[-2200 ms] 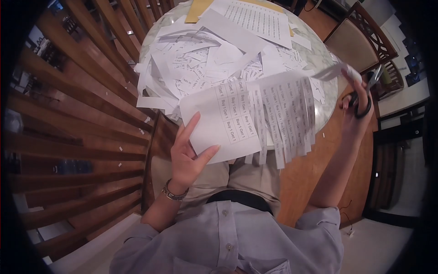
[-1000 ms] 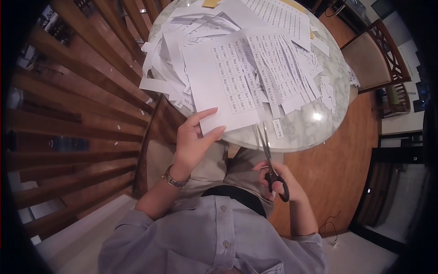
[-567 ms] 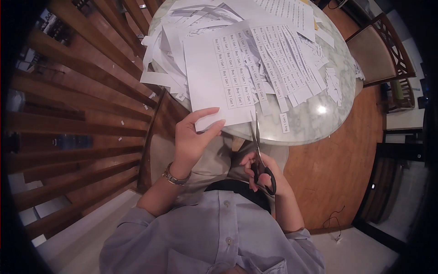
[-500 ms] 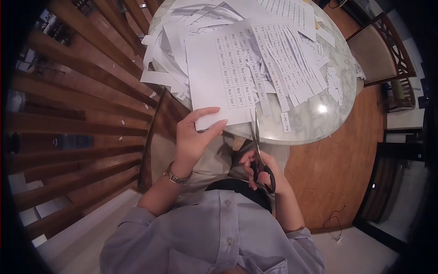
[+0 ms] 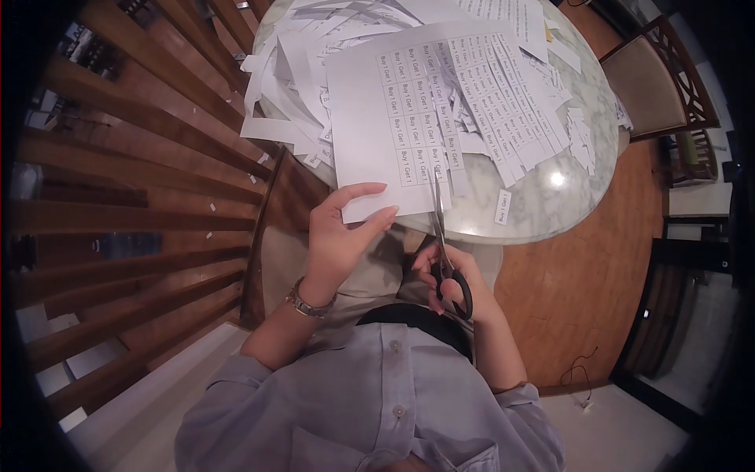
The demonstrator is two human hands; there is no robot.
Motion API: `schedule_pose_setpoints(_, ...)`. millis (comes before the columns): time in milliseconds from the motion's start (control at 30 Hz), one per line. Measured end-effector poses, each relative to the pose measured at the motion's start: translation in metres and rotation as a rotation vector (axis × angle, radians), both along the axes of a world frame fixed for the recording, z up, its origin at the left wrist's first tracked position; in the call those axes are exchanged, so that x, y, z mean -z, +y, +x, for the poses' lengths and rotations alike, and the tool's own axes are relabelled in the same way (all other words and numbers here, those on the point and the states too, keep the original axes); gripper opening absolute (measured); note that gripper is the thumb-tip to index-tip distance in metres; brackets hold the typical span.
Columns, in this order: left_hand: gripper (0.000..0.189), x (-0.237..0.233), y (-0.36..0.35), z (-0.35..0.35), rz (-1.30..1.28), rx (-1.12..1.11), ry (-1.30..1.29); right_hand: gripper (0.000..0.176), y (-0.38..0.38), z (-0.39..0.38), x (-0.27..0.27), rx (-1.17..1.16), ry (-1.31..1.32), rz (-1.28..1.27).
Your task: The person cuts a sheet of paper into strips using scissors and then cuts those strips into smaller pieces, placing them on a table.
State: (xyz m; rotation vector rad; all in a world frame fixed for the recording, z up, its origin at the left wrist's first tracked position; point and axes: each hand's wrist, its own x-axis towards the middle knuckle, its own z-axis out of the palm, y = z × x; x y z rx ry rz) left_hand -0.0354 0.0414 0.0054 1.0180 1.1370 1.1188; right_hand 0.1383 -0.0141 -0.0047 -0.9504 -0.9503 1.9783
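Observation:
My left hand (image 5: 346,228) pinches the lower edge of a white paper sheet (image 5: 358,149) between thumb and fingers. Printed columns on the sheet read "Buy 1 Get 1", and it is cut into strips toward its right side. Black-handled scissors (image 5: 440,224) sit in my right hand (image 5: 456,287), with fingers and thumb through the handles. Their blades point away from me and lie at the sheet's lower right edge, near a printed column. A single small cut label (image 5: 502,207) rests on the table to the right of the blades.
A pile of paper scraps (image 5: 303,86) covers the far left of the round marble table (image 5: 543,212). More printed strips (image 5: 582,141) lie at the right. A chair (image 5: 645,86) stands beyond the table, and a slatted wooden railing (image 5: 141,200) runs along the left.
The scissors' blades have moved slightly up along the sheet and look closer together. The sheet has shifted a little, with my left hand still holding it.

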Motion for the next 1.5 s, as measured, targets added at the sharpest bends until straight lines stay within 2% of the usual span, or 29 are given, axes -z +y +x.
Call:
schedule_pose_setpoints(400, 0.027, 0.0, 0.0, 0.0, 0.008, 0.004, -0.002, 0.048, 0.002, -0.002, 0.002, 0.031, 0.009, 0.042)
schedule_pose_setpoints(767, 0.025, 0.001, 0.0, 0.0, 0.001, -0.004, -0.029, 0.029, 0.001, -0.003, -0.001, 0.045, -0.027, 0.009)
schedule_pose_setpoints(800, 0.025, 0.002, 0.0, -0.001, 0.005, -0.002, -0.018, 0.029, 0.001, -0.004, -0.002, 0.046, -0.027, 0.008)
schedule_pose_setpoints(867, 0.025, 0.001, 0.001, -0.001, 0.011, 0.002, -0.019, 0.044, 0.001, -0.005, -0.003, 0.044, -0.078, 0.016)
schedule_pose_setpoints(900, 0.025, 0.001, 0.001, -0.001, 0.018, 0.006, -0.021, 0.044, 0.001, -0.005, -0.003, 0.044, -0.078, 0.015)
schedule_pose_setpoints(1000, 0.025, 0.002, 0.001, -0.001, -0.003, 0.001, -0.028, 0.042, 0.001, -0.005, -0.004, 0.051, -0.085, 0.014)
schedule_pose_setpoints(1067, 0.025, 0.0, 0.001, -0.001, -0.003, -0.003, -0.037, 0.024, 0.0, -0.005, -0.003, 0.042, -0.046, -0.008)
schedule_pose_setpoints(1167, 0.026, 0.001, 0.0, -0.002, 0.005, 0.006, -0.032, 0.023, -0.001, -0.008, -0.003, 0.053, -0.067, -0.017)
schedule_pose_setpoints(1300, 0.026, -0.005, -0.003, -0.003, -0.011, 0.012, -0.048, 0.029, -0.004, -0.007, 0.001, 0.038, -0.064, 0.005)
schedule_pose_setpoints(1367, 0.026, -0.005, -0.006, -0.004, -0.014, 0.028, -0.058, 0.037, -0.005, -0.007, 0.007, 0.061, 0.07, 0.059)
schedule_pose_setpoints(1500, 0.027, -0.007, -0.012, -0.005, -0.037, 0.05, -0.097, 0.044, -0.003, -0.007, 0.006, 0.067, 0.082, 0.086)
